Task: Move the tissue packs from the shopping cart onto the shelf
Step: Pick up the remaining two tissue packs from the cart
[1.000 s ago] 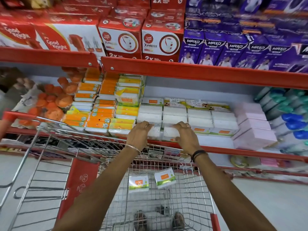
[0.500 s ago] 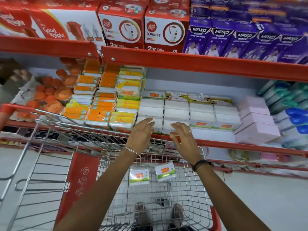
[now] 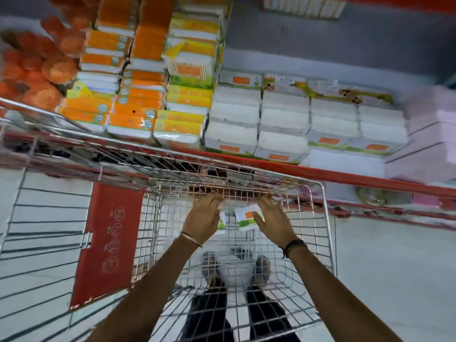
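Two tissue packs (image 3: 246, 218) remain low in the shopping cart (image 3: 323, 218), closed on by the left hand (image 3: 203, 218) and right hand (image 3: 274, 222), firm grasp not confirmable; white stacks (image 3: 281, 124) already fill the shelf (image 3: 345, 172).

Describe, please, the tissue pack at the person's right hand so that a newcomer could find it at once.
Start at the silver wire shopping cart parked against the red-edged shelf; inside its far end, two hands reach down. At the right hand sits a small white plastic-wrapped tissue pack. Unlike its neighbour at the left hand, which is mostly hidden, it shows an orange label and a green corner.
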Demonstrator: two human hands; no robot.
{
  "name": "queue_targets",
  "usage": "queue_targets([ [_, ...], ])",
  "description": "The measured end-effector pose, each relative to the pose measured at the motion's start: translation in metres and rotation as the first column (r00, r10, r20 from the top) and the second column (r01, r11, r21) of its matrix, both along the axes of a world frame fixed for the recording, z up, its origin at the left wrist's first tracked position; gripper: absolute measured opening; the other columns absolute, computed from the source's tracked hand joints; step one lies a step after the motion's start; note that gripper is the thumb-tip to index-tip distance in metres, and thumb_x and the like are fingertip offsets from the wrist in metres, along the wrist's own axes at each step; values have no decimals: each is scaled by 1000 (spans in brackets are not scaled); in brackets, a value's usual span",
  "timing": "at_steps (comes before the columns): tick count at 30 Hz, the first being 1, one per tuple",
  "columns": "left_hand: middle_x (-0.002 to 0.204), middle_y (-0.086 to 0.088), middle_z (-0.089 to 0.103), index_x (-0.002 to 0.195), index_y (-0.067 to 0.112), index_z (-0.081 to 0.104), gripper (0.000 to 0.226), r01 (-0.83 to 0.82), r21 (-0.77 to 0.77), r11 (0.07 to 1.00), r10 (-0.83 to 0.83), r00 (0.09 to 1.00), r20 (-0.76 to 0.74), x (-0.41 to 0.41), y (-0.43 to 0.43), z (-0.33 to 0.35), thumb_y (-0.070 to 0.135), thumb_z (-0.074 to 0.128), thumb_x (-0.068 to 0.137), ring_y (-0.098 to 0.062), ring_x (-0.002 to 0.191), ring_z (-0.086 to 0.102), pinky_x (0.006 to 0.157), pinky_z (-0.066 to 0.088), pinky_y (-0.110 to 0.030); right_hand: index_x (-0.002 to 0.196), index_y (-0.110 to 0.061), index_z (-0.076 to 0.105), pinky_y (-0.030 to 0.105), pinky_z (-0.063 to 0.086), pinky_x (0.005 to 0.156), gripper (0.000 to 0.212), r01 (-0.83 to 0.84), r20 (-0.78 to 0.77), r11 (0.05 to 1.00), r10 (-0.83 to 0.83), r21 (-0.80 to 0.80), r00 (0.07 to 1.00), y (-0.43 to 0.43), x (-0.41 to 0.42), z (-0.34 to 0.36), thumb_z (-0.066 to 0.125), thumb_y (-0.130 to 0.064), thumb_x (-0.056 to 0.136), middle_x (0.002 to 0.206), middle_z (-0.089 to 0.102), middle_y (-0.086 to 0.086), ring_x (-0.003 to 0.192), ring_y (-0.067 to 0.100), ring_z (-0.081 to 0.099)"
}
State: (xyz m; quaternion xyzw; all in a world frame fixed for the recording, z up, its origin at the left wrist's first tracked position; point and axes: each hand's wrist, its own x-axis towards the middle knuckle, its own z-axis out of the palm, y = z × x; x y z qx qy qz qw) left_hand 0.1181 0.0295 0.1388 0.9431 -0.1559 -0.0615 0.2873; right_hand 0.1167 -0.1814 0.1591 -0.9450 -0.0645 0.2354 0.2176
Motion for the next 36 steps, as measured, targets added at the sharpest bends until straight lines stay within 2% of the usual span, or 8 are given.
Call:
queue_targets([
  [6,133,-24,45,129,0,42,54,-4,186,983,72,930,-361,-5,7,-84,7,62,80,-39,124,41,99,41,-46,140,-7,33,43,30,113,55,-24,-162,996,9,-91,987,0,4,-74,55,-23,92,148,37,15,134,32,37],
  [10,147,-19,30,141,3,21,78,73,326,942,86,891,-446,-1,9,-125,15,67,79,-33,136,26,111,28,-43,146,-8,18,40,20,119,80,-72,-221,992,48,-102,974,-4,6,-112,67,-20,84,156,21,14,144,29,20],
  [14,141,-17,38,138,4,26,79,100,365,925,100,866,-491,5,9,-145,14,71,73,-32,133,29,113,23,-46,148,-10,9,41,16,119,96,-144,-210,974,107,-172,972,-4,15,-135,73,-20,78,159,14,8,146,26,10],
  [18,127,-17,47,124,2,39,75,97,331,939,94,852,-515,12,12,-145,16,81,63,-33,121,41,108,31,-44,141,-7,27,41,17,118,91,-174,-168,960,138,-219,976,-2,22,-144,79,-20,68,149,33,12,140,31,24],
  [21,117,-22,57,115,0,40,64,38,263,964,118,825,-553,12,13,-136,9,78,64,-38,106,55,87,49,-43,126,-3,41,41,30,111,80,-109,-132,973,83,-204,988,0,19,-139,84,-16,60,130,48,16,124,34,41],
  [24,114,-23,59,115,3,41,56,24,251,968,133,797,-589,8,14,-123,9,72,69,-39,101,57,80,52,-44,126,-3,41,39,36,105,66,-97,-161,974,64,-207,985,0,8,-129,75,-11,70,129,51,18,118,34,46],
  [30,128,-10,48,130,14,44,61,121,267,956,58,815,-577,-10,8,-82,16,66,74,-29,120,45,94,49,-44,133,-13,40,41,40,103,60,-108,-216,981,72,-161,974,-2,-21,-97,64,-2,79,142,43,9,131,33,38],
  [36,128,-10,47,129,14,49,57,83,270,959,52,886,-460,-14,-9,-16,10,64,74,-30,122,43,96,48,-44,131,-16,45,39,42,103,56,-32,-116,992,18,-121,993,-13,-31,-34,66,-10,79,141,44,6,129,29,40],
])
